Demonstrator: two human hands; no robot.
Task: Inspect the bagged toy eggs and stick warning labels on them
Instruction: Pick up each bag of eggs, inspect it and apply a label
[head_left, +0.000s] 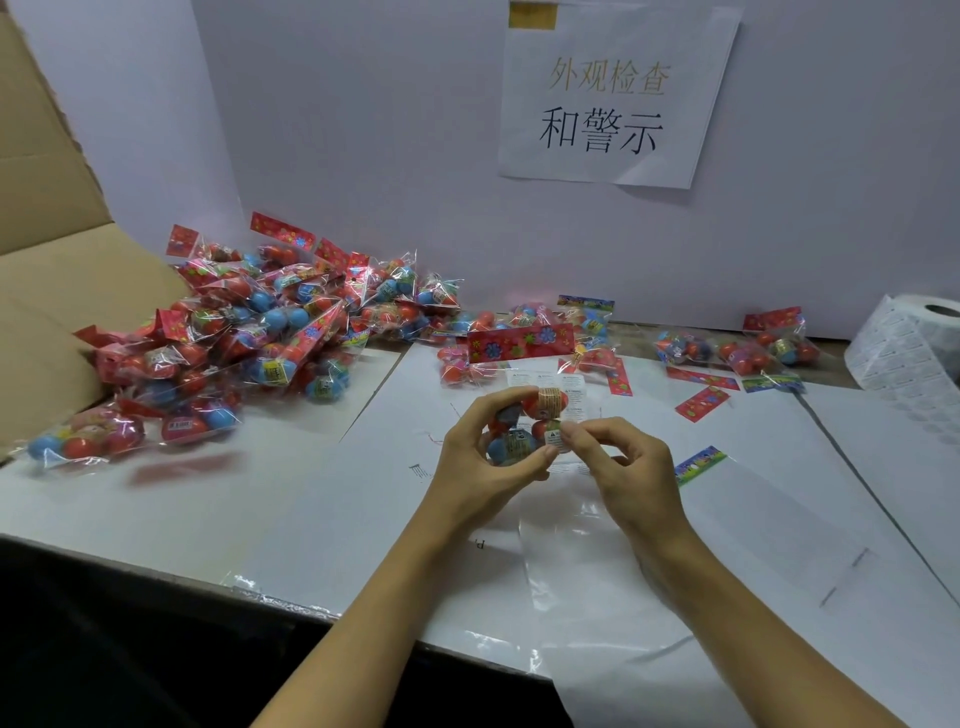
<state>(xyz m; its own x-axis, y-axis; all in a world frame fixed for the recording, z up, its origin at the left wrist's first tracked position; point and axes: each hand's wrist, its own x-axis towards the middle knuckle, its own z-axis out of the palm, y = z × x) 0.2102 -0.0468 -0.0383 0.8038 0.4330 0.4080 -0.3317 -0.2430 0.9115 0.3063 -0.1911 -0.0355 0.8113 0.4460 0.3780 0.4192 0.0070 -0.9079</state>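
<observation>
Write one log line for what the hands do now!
left hand: holds clear bag of red and blue toy eggs | right hand: pinches bag's edge | label: unclear

glossy clear plastic egg bags (249, 332)

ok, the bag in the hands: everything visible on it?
The bag is clear crinkly plastic holding red and blue toy eggs with printed bands round them. It is held above the white table, middle of the view. The left hand cups it from the left; the right hand pinches its right side, where a small white label shows.
</observation>
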